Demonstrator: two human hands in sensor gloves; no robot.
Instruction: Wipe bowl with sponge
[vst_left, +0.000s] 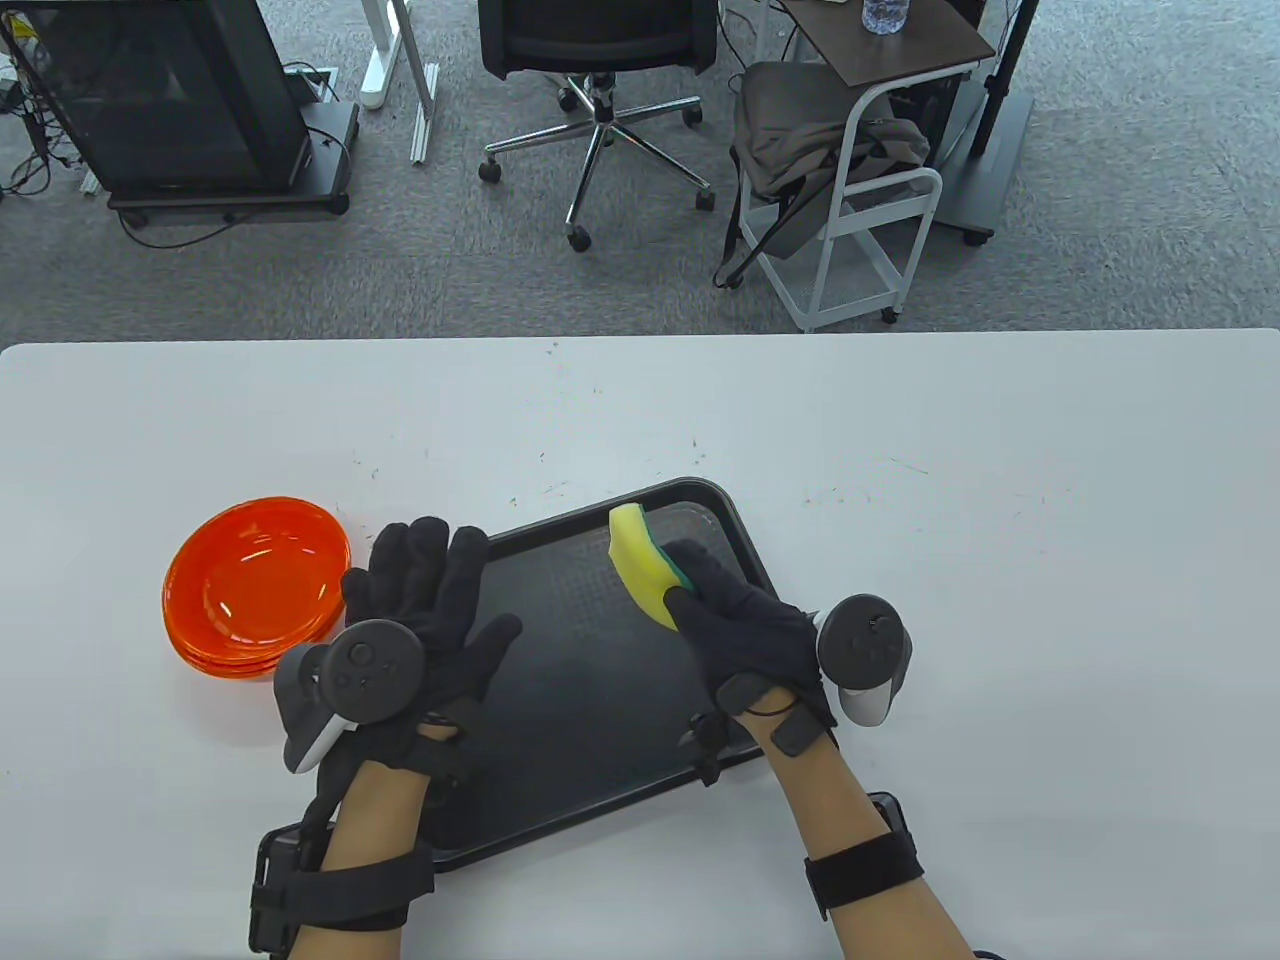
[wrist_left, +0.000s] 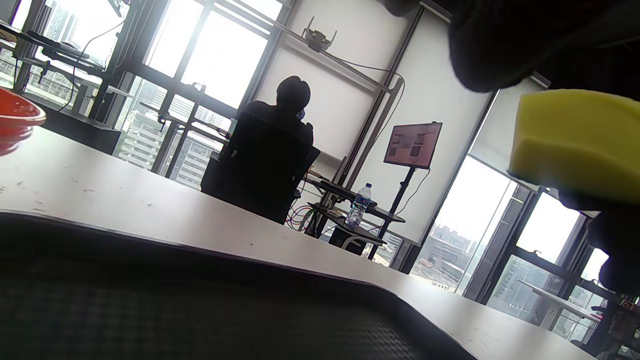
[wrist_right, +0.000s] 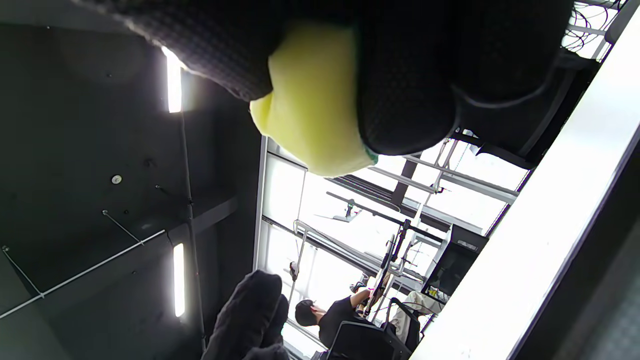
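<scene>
right hand (vst_left: 745, 625) grips the yellow sponge (vst_left: 641, 563); left hand (vst_left: 430, 610) is spread, holding nothing. take the top orange bowl (vst_left: 258, 585) just left of it, steadying before wiping.

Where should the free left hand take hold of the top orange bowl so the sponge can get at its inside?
Judging by the table view, take the top orange bowl by its near-right rim, coming from the right, where the left hand already is. The bowls sit nested, so only the thin flared lip offers a pinch, thumb on top. That keeps the middle free for the sponge in the right hand.
</scene>
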